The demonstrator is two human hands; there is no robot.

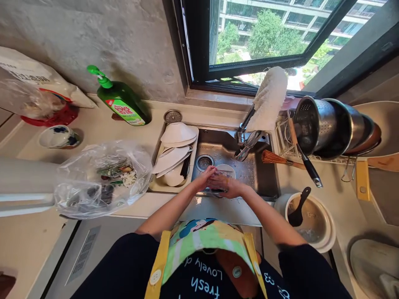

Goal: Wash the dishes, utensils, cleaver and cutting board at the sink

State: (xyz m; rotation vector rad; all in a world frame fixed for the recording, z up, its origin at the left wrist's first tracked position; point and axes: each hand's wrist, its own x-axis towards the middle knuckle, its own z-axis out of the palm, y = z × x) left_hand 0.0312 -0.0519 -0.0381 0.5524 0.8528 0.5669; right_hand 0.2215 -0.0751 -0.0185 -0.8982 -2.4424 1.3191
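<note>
Over the stainless steel sink, left hand and right hand close together, both around a small clear plastic item. Exact kind of item too blurred to tell, but position clear: between both palms, just above the basin and near its front edge. Fingers of both hands curled and nearly closed, with firm hold on the item and only little opening between them. No clear stream of water visible from the chrome faucet.

Step in hand, as a judgement: rubbing or rinsing of this item by both hands at the sink. For next move, as a judgement: careful grip needed, because wet plastic can slip, and also space needed in the basin beside the white plate and the drain strainer.

On the left, white dishes in a cream tray, then a clear plastic bag with food scraps. Behind the sink, a green dish soap bottle. On the right, a bamboo brush and a steel colander.
</note>
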